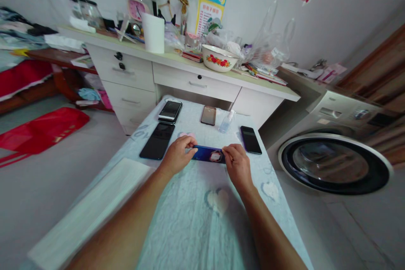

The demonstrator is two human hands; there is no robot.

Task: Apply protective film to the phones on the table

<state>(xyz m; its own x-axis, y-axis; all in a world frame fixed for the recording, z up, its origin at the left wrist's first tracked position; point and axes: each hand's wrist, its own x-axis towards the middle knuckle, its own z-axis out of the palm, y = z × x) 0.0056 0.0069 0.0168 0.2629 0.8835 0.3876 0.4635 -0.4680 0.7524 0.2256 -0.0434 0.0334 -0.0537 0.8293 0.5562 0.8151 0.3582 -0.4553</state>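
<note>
A blue phone-like item (204, 153) is held sideways over the cloth-covered table (186, 202). My left hand (179, 152) pinches its left end, and my right hand (237, 163) grips the right end. Left of my left hand lies a large black phone (157, 141), with a stack of phones (170, 111) behind it. A brownish phone or case (209, 115) rests farther back, beside a small clear spray bottle (227, 121). Another dark phone (251, 139) lies to the right of my right hand.
A long pale folded cloth (95, 211) runs along the table's left side. Behind stands a white desk (196, 82) bearing a flowered bowl (219, 59) and a white roll (153, 33). A washing machine (329, 156) stands at right, and a red bag (44, 130) lies on the left floor.
</note>
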